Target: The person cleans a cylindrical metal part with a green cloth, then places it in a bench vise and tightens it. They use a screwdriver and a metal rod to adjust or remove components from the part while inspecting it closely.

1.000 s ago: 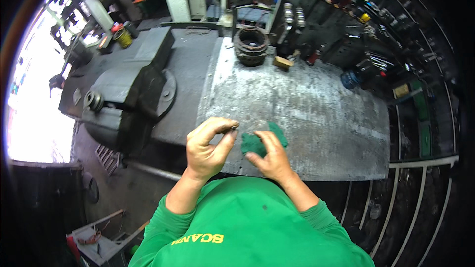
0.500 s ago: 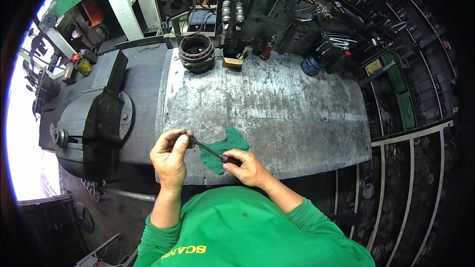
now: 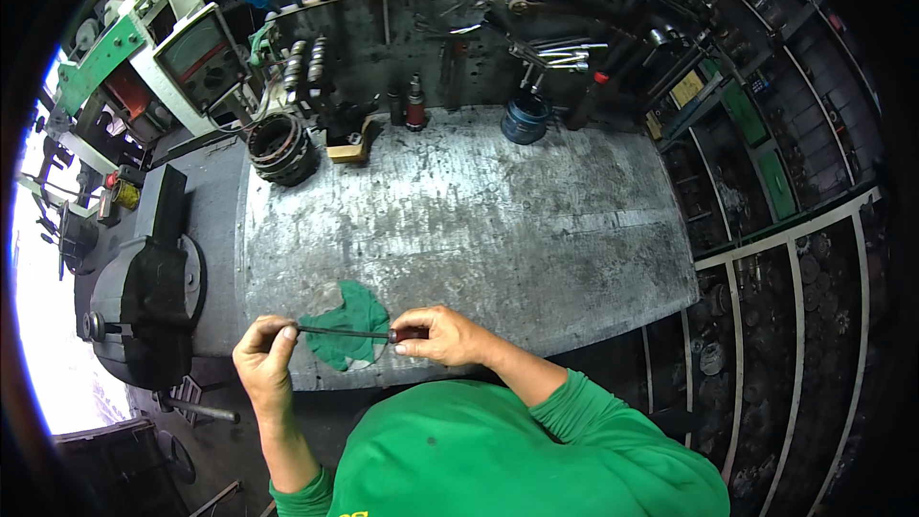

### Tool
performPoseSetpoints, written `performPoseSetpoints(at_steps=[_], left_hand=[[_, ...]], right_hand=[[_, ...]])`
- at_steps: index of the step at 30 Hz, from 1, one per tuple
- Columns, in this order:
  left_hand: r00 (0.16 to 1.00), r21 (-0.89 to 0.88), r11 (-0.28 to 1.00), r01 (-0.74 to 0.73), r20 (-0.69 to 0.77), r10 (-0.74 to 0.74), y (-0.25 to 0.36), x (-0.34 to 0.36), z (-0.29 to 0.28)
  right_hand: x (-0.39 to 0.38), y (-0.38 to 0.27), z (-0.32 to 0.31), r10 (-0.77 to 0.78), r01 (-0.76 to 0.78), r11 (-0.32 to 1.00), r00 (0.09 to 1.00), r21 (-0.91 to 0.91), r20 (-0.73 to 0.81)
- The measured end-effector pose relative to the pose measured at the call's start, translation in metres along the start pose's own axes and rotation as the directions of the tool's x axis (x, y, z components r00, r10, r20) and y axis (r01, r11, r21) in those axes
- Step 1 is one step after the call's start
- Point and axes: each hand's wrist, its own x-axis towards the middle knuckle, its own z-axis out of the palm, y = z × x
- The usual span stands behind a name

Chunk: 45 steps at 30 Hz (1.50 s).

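Screwdriver (image 3: 347, 331): from my end of the head feed, I have it above the near edge of the bench (image 3: 498, 230), left of the middle, its shaft lying level from left to right. The right hand (image 3: 445, 337) is closed round the dark red handle. The left hand (image 3: 264, 364) pinches the tip end between thumb and fingers; those fingers hide the tip itself from me. Behind the shaft, a crumpled green rag (image 3: 354, 306) lies on the bench.

I find little writing. The green shirt (image 3: 517, 450) carries yellow lettering, cut off by the near edge of my view. At the far left stands a meter (image 3: 191, 53) with a red line across its face; its markings are too small for me to read.

Along the far side of the bench, left to right, I pick out a ring-shaped metal part (image 3: 280, 148), a small open box (image 3: 349, 151), a red bottle (image 3: 414, 110) and a blue tub (image 3: 526, 122). Any print on the bottle or tub is unreadable from here. A big dark vise (image 3: 158, 278) sits to the left.
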Motion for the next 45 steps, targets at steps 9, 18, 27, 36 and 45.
performPoseSetpoints(at_steps=[9, 18, 27, 36, 45], left_hand=[[0.983, 0.108, 0.987, 0.122, -0.153, -0.105, 0.001, -0.062, 0.026], [0.953, 0.167, 0.968, 0.187, -0.268, -0.138, -0.003, -0.099, 0.03], [0.901, 0.048, 0.961, 0.272, -0.362, -0.237, 0.001, -0.116, 0.016], [0.854, -0.142, 0.905, 0.401, -0.299, -0.425, -0.012, -0.171, -0.059], [0.773, -0.426, 0.8, 0.422, -0.292, -0.563, -0.069, -0.249, -0.167]], right_hand=[[-0.024, 0.014, -0.027, 0.027, -0.019, 0.999, 0.988, -0.049, 0.154], [-0.028, 0.028, -0.038, -0.047, 0.095, 0.988, 0.933, -0.118, 0.356], [-0.034, 0.006, -0.008, -0.196, 0.227, 0.886, 0.974, -0.405, 0.116], [-0.01, -0.031, 0.082, -0.461, 0.364, 0.58, 0.884, -0.729, 0.075], [0.024, -0.06, 0.187, -0.675, 0.54, 0.287, 0.7, -0.791, 0.233]])
